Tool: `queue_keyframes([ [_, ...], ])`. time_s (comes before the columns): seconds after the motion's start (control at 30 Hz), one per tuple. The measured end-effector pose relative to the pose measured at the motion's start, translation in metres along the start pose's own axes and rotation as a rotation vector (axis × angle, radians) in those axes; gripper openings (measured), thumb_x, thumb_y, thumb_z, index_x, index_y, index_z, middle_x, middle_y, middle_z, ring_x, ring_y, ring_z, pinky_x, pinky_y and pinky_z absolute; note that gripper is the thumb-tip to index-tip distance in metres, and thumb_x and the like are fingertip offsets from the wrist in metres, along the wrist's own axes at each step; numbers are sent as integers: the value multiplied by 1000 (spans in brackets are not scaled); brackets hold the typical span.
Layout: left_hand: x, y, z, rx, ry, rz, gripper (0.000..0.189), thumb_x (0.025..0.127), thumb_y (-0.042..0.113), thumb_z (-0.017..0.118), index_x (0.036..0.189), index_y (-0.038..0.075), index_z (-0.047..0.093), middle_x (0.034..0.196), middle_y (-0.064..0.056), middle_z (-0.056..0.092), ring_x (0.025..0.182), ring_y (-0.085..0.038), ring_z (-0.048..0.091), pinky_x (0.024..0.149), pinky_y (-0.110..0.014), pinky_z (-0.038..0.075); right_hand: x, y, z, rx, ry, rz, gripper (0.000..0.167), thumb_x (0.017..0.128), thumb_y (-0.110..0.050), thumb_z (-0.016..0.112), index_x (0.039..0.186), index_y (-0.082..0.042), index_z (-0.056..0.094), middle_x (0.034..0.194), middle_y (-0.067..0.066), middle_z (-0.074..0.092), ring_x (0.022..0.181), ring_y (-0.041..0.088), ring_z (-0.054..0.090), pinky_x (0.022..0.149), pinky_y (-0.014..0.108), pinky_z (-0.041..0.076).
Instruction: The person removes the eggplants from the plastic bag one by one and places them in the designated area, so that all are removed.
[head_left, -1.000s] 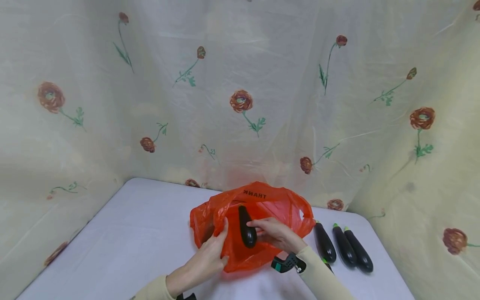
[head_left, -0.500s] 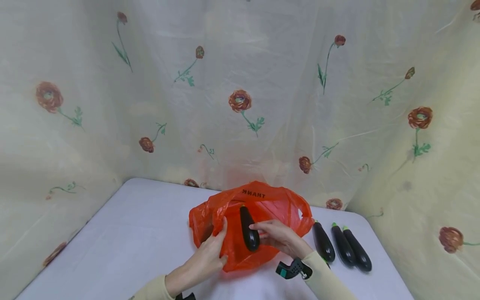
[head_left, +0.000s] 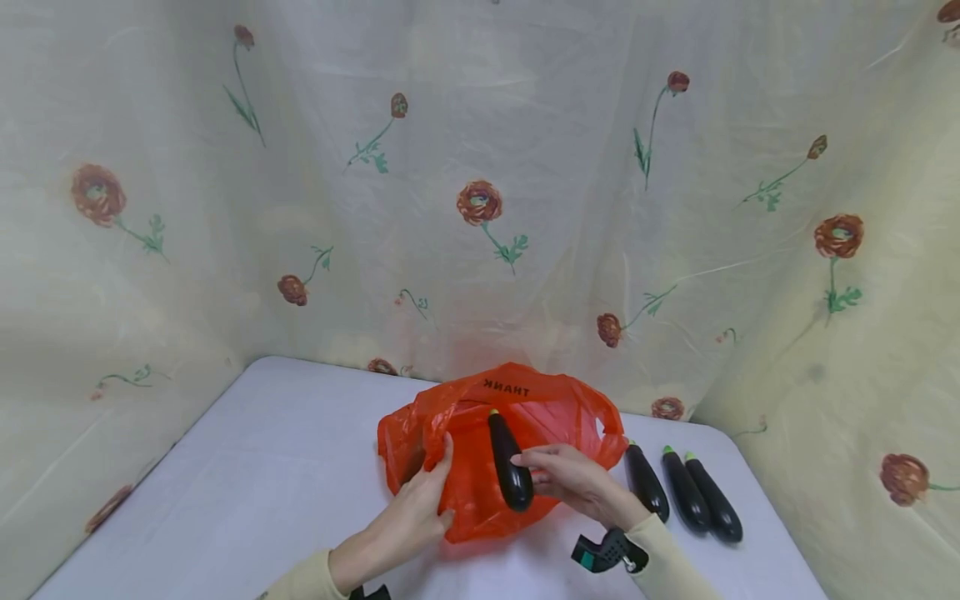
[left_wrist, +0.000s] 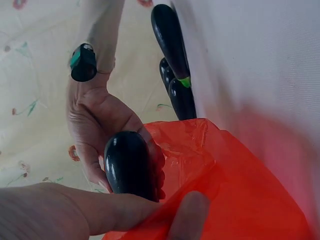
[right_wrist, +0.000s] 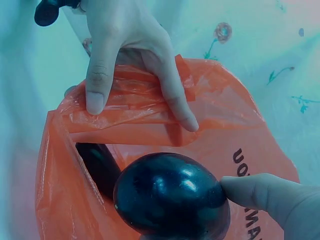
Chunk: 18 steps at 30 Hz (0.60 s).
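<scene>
My right hand [head_left: 573,482] holds a glossy black eggplant [head_left: 510,462] over the mouth of a red plastic bag [head_left: 491,525], thumb on one side and fingers on the other. The eggplant's green tip points away from me and its rounded end towards me. My left hand [head_left: 408,517] pinches the bag's near-left rim between thumb and fingers, which the left wrist view shows close to the eggplant's thick end. Inside the bag, another dark eggplant [right_wrist: 97,167] shows in the right wrist view, partly covered by the plastic.
Right of the bag, several more eggplants [head_left: 686,492] lie on the white table [head_left: 285,467]; one [left_wrist: 170,40] shows nearest in the left wrist view. A flowered plastic curtain [head_left: 375,208] hangs behind the table and along its sides.
My right hand has drawn the eggplant a little to the right and towards me, still over the bag. The left hand stays at the bag's rim.
</scene>
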<state>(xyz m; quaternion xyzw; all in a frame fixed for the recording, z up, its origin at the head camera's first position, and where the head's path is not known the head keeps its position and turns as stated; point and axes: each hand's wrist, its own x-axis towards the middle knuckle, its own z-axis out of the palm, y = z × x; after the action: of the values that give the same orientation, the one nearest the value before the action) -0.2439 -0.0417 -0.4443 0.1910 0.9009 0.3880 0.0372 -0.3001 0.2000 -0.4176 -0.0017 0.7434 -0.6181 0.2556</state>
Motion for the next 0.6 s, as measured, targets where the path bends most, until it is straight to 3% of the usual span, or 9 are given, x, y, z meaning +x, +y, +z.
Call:
queue_keyframes([
  [0.27,-2,0,1,32,14,19,93,82,0,70,153,-1,10,149,-25,37,124,-32,51,98,-52,46,-10,-2,-6,-28,34,0,55,89,-30,68,128,6,57,115,14,66,93,23,68,91,39,54],
  [0.6,-2,-1,0,40,25,31,93,82,0,70,153,-1,10,146,-25,40,120,-33,53,96,-53,47,-20,0,-17,-4,70,14,53,90,-30,67,129,5,56,114,13,66,92,22,68,92,39,54],
])
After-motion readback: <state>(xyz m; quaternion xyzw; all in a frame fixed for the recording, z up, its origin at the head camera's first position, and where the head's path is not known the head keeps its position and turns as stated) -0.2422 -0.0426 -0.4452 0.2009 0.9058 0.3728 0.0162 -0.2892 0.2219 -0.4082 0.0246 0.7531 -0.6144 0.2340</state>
